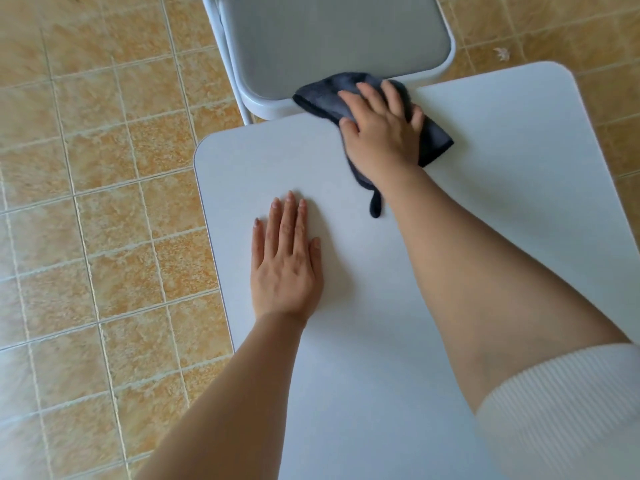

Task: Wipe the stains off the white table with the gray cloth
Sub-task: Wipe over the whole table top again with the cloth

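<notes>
Two bare hands lie on the white table, which fills the middle and lower right of the frame with its rounded corners showing at centre left and upper right. The gray cloth sits at the table's upper edge, just above the centre of the frame. It is a dark charcoal gray, soft and plush-looking, bunched into loose folds, and its upper part reaches past the table edge, in front of the chair seat. A small dark hanging loop trails from its lower end onto the tabletop.

The right hand lies palm down on top of the cloth, fingers spread and nearly straight (pressing on it, not clutching it). The left hand rests flat on the bare tabletop at lower centre, fingers straight and close together, holding nothing, well apart from the cloth.

A ribbed white sleeve covers the right upper arm at the lower right. A gray folding chair with a pale metal frame stands at the top of the frame, and tan tiles cover the floor on the left.
</notes>
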`<state>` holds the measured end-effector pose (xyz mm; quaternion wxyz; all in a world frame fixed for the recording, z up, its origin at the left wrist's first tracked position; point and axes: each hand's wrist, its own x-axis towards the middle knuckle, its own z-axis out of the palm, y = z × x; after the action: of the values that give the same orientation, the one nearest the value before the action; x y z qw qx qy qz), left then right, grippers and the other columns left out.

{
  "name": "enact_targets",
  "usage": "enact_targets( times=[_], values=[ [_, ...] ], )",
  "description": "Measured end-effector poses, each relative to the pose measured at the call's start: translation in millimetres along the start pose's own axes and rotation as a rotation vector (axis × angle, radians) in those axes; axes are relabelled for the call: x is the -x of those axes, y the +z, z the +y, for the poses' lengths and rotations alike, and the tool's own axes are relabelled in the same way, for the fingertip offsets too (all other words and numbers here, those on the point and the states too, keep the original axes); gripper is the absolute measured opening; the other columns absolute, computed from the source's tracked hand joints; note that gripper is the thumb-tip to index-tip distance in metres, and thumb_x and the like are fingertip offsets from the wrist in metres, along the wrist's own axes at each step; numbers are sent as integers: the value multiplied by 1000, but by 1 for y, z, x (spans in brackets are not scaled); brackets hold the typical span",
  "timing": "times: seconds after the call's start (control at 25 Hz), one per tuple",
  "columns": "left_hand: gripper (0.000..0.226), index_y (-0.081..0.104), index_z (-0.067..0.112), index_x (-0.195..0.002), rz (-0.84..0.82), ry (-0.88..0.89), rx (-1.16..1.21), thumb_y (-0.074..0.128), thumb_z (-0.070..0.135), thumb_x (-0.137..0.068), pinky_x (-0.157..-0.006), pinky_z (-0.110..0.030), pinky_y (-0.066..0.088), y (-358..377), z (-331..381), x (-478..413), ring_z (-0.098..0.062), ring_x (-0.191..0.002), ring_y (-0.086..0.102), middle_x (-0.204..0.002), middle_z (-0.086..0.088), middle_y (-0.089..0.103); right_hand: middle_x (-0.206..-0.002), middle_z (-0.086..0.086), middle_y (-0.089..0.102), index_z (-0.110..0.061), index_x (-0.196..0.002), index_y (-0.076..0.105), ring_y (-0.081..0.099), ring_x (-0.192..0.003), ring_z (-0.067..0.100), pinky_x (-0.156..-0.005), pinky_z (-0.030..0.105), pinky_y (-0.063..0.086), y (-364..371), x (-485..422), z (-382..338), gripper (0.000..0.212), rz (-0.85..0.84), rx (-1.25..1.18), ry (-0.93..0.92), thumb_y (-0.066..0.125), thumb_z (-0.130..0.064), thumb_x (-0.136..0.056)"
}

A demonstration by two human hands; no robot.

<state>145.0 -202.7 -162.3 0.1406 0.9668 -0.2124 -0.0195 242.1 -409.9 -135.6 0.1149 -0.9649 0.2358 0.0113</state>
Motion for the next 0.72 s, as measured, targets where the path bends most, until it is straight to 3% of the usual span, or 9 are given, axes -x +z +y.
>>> enact_targets(
  times=[0.16, 0.32, 0.4, 0.48, 0.6, 0.72],
  values=[
    [56, 25, 8, -152, 32, -5, 55, 22, 32, -102, -121, -40, 9, -3, 0, 1, -18, -148, 16, -159, -6, 24, -159, -15, 35, -43, -146, 44, 22, -151, 18, -115, 49, 19, 24, 28, -43, 45, 15, 6, -162, 43, -43, -100],
    [53, 35, 0, -147, 102, -14, 225, 29, 27, -102, -121, -39, 13, -8, -5, 3, -24, -146, 26, -154, -14, 34, -151, -12, 48, -38, -140, 55, 41, -144, 18, -107, 48, 34, 25, 69, -5, 42, 194, 24, -283, 44, -43, -99],
    [52, 36, 0, -146, 102, 20, 210, 30, 26, -102, -121, -39, 12, -12, -8, 6, -25, -145, 26, -154, -14, 35, -151, -11, 50, -38, -139, 56, 44, -142, 19, -105, 45, 37, 22, 99, 32, 40, 269, 62, -197, 45, -43, -101],
    [53, 34, 2, -148, 75, 41, 137, 28, 28, -102, -122, -39, 10, -15, -13, 16, -24, -146, 24, -155, -13, 32, -152, -8, 48, -37, -140, 55, 42, -143, 21, -105, 47, 36, 19, 127, 50, 41, 303, 55, 26, 45, -43, -101],
    [56, 27, 3, -151, 1, 50, 64, 24, 31, -102, -122, -39, 7, -17, -20, 40, -22, -148, 17, -159, -11, 24, -154, -6, 46, -36, -141, 54, 40, -144, 25, -105, 50, 35, 25, 156, 25, 41, 300, -25, 317, 48, -42, -100],
    [57, 23, 5, -152, -27, 49, 34, 22, 32, -103, -122, -38, 7, -16, -23, 51, -20, -149, 14, -160, -10, 20, -155, -6, 44, -35, -143, 52, 39, -145, 24, -107, 49, 33, 33, 200, 4, 40, 299, 33, 200, 45, -42, -104]
  ],
)
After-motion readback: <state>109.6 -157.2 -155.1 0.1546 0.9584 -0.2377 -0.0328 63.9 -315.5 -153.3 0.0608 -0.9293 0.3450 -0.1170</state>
